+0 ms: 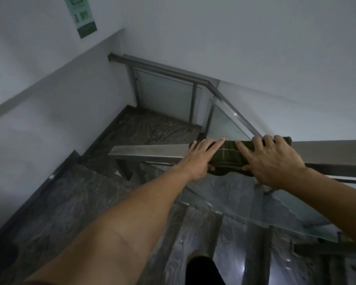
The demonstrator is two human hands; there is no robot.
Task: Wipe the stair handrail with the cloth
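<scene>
A flat steel handrail (148, 151) runs across the middle of the head view, above glass panels. A dark green checked cloth (227, 154) is draped over the rail's top and hangs a little over its near side. My left hand (201, 159) presses on the cloth's left end, fingers stretched along the rail top and thumb under the near edge. My right hand (271, 161) lies on the cloth's right end, fingers spread over the top, thumb on the near side. Both hands grip cloth and rail together.
Dark marble steps (66, 194) descend to the left toward a landing (152, 126). A further rail section (164, 68) with glass panels turns around the stairwell. White walls enclose the stairs, and a green sign (82, 15) hangs at upper left. A dark foot (203, 268) shows below.
</scene>
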